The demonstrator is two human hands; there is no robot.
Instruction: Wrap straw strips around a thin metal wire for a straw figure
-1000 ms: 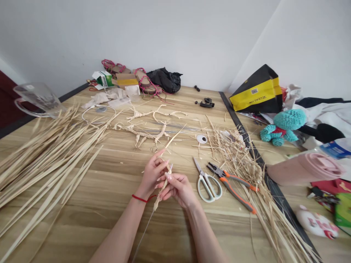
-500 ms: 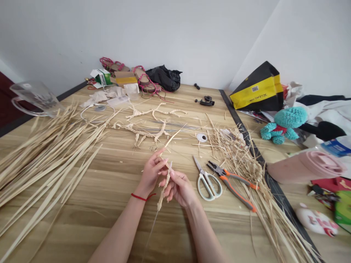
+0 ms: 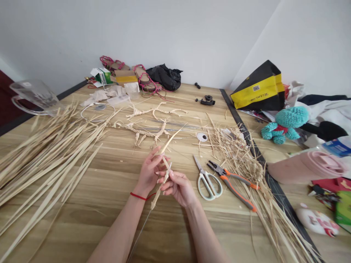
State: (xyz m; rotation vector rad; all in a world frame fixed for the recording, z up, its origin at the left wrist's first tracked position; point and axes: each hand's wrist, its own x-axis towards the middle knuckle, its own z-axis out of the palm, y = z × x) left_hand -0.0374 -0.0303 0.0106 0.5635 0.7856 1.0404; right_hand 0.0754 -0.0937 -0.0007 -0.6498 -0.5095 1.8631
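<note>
Swung leftward since the earlier frame: the lower end of the straw-wrapped wire, held over the wooden table, left of the white-handled scissors. Right hand pinches its upper part; left hand grips the straw strip between thumb and fingers.

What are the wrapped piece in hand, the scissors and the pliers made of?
Wrapped piece: matte dried plant fibre, perhaps straw, judging by its pale, uneven windings; the thin grey wire below looks metal.
Scissors: grey metal blades; smooth whitish handles, likely plastic.
Pliers: dark metal head; orange-and-grey grips, plastic or rubber.
</note>
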